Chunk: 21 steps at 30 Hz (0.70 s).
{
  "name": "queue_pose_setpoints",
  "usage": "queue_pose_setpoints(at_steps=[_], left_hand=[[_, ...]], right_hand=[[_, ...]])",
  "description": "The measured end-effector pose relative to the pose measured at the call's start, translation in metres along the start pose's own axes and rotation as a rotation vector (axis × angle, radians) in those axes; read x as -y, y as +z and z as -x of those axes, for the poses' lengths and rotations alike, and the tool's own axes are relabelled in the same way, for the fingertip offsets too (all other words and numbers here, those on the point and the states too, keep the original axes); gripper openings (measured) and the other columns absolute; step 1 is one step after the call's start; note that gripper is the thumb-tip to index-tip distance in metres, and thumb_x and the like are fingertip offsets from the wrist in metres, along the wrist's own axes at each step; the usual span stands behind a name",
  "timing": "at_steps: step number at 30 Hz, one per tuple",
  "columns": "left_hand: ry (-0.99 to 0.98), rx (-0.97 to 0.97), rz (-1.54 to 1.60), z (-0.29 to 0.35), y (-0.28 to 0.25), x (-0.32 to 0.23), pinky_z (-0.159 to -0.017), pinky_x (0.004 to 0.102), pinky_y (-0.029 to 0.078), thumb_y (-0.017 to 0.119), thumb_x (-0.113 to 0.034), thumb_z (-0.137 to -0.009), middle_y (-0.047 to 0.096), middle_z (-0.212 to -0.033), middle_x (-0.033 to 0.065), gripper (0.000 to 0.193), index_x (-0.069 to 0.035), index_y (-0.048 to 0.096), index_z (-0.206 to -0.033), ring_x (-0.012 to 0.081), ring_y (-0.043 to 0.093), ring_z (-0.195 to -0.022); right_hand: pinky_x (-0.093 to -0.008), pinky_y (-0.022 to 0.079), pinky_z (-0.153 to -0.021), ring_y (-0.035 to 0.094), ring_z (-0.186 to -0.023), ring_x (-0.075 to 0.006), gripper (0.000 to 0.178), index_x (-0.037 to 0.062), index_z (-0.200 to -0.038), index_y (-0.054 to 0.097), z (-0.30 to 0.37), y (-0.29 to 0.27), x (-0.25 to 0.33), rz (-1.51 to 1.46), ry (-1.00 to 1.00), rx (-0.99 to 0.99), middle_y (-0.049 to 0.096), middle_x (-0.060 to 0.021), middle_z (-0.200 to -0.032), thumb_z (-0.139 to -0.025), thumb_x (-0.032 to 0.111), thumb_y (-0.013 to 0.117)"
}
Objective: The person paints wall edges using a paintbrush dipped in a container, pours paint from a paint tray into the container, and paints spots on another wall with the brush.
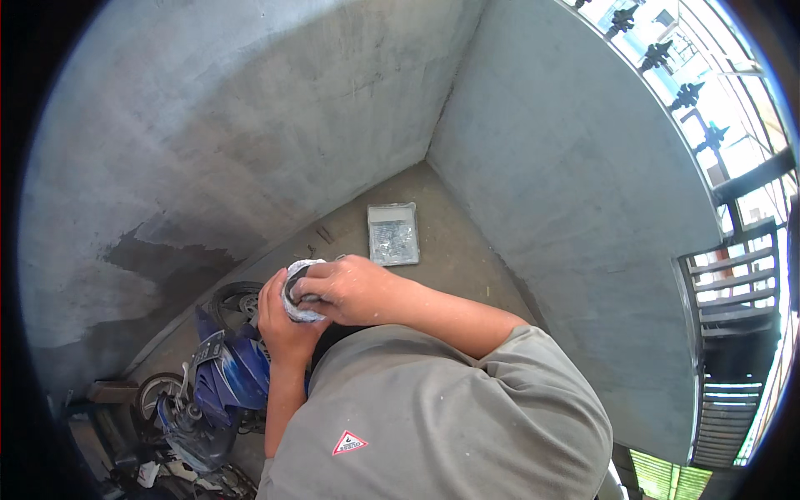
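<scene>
A round whitish thing (293, 310) with a crinkled rim and a dark hollow middle, like a small tub or a roll, is held up in front of my body. My left hand (279, 325) wraps round its near left side. From the right, my right hand (354, 290) reaches over it with bent fingers pressed into the dark middle. What those fingertips grip, if anything, is hidden. Beyond my hands, on the floor, lies a grey paint tray (392, 237) with wet-looking smears in it.
Grey plastered walls (575, 167) meet in a corner ahead; the left one has a dark damp patch (171, 262). A blue motorbike (229, 371) stands close on my left, with clutter beside it. Metal gate bars (733, 283) rise at the far right.
</scene>
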State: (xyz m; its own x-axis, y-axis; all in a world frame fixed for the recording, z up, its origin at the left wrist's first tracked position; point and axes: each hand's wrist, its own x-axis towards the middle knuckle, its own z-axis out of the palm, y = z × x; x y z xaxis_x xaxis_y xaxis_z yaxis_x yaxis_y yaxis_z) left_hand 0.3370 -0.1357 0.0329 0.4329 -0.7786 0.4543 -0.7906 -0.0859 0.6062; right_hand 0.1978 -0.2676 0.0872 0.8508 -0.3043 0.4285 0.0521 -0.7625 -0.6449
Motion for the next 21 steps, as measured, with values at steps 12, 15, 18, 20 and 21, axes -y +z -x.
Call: queue_pose_setpoints(at_steps=[12,15,18,20,21], left_hand=[[-0.128,0.006,0.032,-0.083,0.072,-0.018,-0.098,0.0459,0.053,0.099,-0.014,-0.049,0.064,-0.128,0.0162,0.095,-0.005,0.058,-0.134,0.038,0.063,-0.117],[-0.192,0.035,0.002,-0.101,0.098,-0.019,-0.098,0.0458,0.053,0.099,-0.015,-0.049,0.064,-0.127,0.0161,0.096,-0.005,0.057,-0.135,0.0374,0.063,-0.117],[-0.236,0.115,0.017,-0.119,0.114,-0.012,-0.098,0.046,0.053,0.099,-0.016,-0.05,0.064,-0.127,0.0157,0.094,-0.005,0.058,-0.133,0.0377,0.064,-0.116],[-0.233,0.16,0.03,-0.134,0.124,-0.004,-0.099,0.0463,0.052,0.098,-0.017,-0.053,0.065,-0.126,0.016,0.089,-0.005,0.059,-0.132,0.0386,0.063,-0.116],[-0.227,0.166,0.028,-0.141,0.131,0.001,-0.099,0.0463,0.052,0.098,-0.017,-0.054,0.065,-0.125,0.0162,0.088,-0.004,0.059,-0.132,0.0386,0.062,-0.116]], right_hand=[[-0.0463,0.056,-0.072,0.069,-0.08,-0.0402,0.02,0.0047,-0.104,0.068,-0.042,-0.083,-0.098,-0.236,0.039,-0.008,0.071,-0.0166,-0.089,-0.088,0.016,0.073],[-0.0389,0.061,-0.072,0.073,-0.084,-0.0322,0.015,0.0047,-0.104,0.069,-0.039,-0.104,-0.128,-0.33,0.121,-0.073,0.073,-0.0143,-0.095,-0.091,0.011,0.073],[-0.0408,0.057,-0.071,0.073,-0.078,-0.0354,0.017,0.0028,-0.104,0.068,-0.033,-0.113,-0.15,-0.357,0.293,-0.058,0.073,-0.0199,-0.087,-0.091,0.013,0.072],[-0.038,0.058,-0.071,0.074,-0.079,-0.0298,0.015,0.0026,-0.103,0.07,-0.029,-0.125,-0.164,-0.396,0.409,-0.103,0.074,-0.0185,-0.089,-0.093,0.013,0.072],[-0.0361,0.059,-0.072,0.074,-0.082,-0.0262,0.014,0.0026,-0.103,0.07,-0.028,-0.132,-0.172,-0.402,0.482,-0.089,0.075,-0.016,-0.091,-0.094,0.012,0.073]])
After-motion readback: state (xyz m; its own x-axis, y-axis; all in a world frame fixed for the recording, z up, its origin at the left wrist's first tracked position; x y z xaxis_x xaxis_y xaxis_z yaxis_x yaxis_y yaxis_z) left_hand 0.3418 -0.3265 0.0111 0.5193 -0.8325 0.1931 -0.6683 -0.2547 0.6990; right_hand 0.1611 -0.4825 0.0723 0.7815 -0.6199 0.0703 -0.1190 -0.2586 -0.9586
